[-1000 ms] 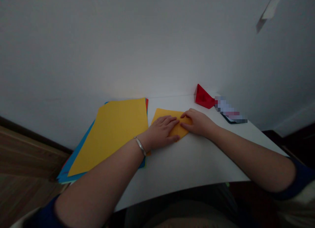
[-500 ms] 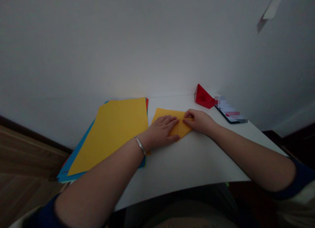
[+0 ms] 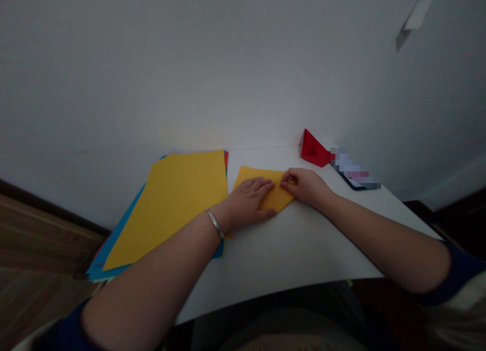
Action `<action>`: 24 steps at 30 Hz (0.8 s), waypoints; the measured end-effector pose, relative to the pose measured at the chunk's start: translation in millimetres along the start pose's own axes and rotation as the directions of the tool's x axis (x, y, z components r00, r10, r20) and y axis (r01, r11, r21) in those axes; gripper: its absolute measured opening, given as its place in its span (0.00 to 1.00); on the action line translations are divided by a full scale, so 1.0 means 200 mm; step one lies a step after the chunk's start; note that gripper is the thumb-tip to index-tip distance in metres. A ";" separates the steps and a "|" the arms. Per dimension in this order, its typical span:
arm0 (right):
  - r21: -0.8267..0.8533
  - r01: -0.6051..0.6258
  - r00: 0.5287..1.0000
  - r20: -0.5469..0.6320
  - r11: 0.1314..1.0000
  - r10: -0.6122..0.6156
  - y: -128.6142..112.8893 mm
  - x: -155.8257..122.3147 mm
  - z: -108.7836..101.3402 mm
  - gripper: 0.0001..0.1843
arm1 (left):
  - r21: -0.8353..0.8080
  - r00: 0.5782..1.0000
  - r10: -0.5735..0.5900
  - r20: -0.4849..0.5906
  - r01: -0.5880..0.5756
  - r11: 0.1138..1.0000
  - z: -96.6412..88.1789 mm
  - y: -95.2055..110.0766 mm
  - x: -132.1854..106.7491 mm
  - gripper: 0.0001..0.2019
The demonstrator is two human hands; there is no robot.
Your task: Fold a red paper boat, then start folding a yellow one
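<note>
The yellow paper (image 3: 276,198) looks part-folded, creasing unfinished — left hand (image 3: 251,200) flat and ungripping, right hand (image 3: 307,186) pinching it.

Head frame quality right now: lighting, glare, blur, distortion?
Head view: dim overall, darkest below the table; small highlight on the bracelet, no strong glare on the yellow sheet. Same view: soft detail, creases in the folded paper by the left hand and right hand faint; wide-angle stretch toward the edges; pixelation over the dark-edged item.
</note>
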State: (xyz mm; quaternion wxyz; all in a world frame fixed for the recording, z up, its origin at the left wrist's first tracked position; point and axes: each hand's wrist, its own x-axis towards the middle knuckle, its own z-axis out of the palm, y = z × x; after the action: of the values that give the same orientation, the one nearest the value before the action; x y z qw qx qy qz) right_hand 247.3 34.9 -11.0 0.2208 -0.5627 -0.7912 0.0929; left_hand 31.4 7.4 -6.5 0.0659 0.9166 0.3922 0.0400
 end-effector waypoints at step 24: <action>-0.109 0.448 0.891 -0.024 0.887 -0.453 -0.04 -0.02 -0.03 0.07 | 0.166 0.993 -0.042 -0.113 0.061 0.984 0.01 0.01 0.00 0.32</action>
State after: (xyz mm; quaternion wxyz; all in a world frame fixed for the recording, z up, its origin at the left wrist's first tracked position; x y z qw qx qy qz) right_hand 244.5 28.4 -3.6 0.2269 -0.3762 -0.8982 -0.0147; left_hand 32.4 5.1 -8.1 -0.0326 0.9049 0.4208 0.0550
